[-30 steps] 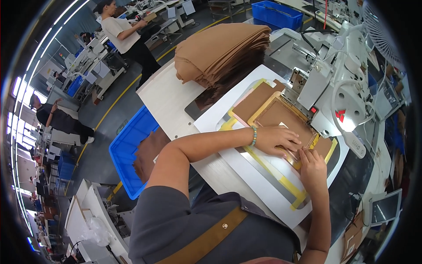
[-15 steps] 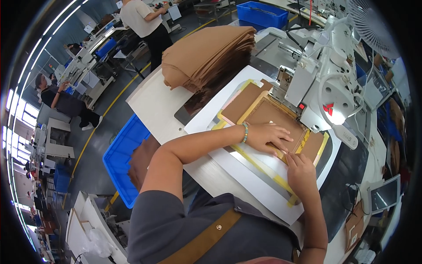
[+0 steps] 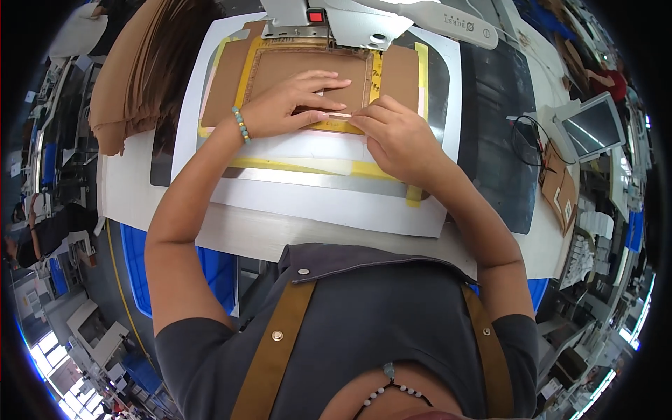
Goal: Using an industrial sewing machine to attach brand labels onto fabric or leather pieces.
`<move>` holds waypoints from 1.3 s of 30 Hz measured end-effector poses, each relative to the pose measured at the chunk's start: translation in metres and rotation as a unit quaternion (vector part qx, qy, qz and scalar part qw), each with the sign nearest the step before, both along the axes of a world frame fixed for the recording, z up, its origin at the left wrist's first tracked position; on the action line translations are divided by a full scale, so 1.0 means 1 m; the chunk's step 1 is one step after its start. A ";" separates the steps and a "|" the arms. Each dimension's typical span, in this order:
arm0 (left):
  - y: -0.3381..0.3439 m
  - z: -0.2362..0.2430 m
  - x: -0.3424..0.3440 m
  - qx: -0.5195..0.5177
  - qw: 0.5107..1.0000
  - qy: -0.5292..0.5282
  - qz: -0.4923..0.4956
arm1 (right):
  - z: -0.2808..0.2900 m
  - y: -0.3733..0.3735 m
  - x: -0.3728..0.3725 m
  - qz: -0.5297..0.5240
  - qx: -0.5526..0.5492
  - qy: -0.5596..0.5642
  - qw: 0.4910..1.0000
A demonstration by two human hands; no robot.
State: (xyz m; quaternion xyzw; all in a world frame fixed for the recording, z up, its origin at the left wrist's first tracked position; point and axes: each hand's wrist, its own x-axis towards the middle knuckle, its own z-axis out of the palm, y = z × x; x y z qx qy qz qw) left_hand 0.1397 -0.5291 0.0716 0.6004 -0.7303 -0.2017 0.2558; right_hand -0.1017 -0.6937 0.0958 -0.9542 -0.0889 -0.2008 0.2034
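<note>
My left hand lies on a brown sheet inside a yellow-edged rectangular frame, fingers apart, thumb near a thin pale strip at the frame's lower edge. At the strip's right end, my right hand has its fingers curled and pressed onto it. The frame sits on a white board with yellow tape, beneath the head of a white machine, where a red switch shows.
A tall brown stack stands left. Blue bins are below the table. At right are a screen, black cable and brown pieces. Other workers are at the edges.
My view has turned, so the table now sits squarely in front with the machine at the top. Both hands remain on the frame; my right fingers are curled at the strip.
</note>
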 end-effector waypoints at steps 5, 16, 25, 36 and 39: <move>0.004 0.005 0.007 -0.017 1.000 -0.011 0.005 | 0.002 0.010 0.007 -0.006 0.017 0.006 1.000; -0.001 0.028 0.038 0.004 0.995 -0.101 -0.013 | 0.019 0.019 0.036 -0.026 0.025 0.005 0.999; -0.003 0.026 0.049 -0.007 0.996 -0.094 0.005 | 0.029 0.021 0.047 -0.022 -0.008 0.022 0.999; -0.025 0.014 0.068 -0.036 0.993 -0.088 0.068 | 0.018 -0.016 0.047 -0.068 0.012 -0.050 0.996; -0.029 0.015 0.071 -0.011 0.992 -0.099 0.071 | 0.010 -0.034 0.046 -0.100 0.042 -0.075 0.991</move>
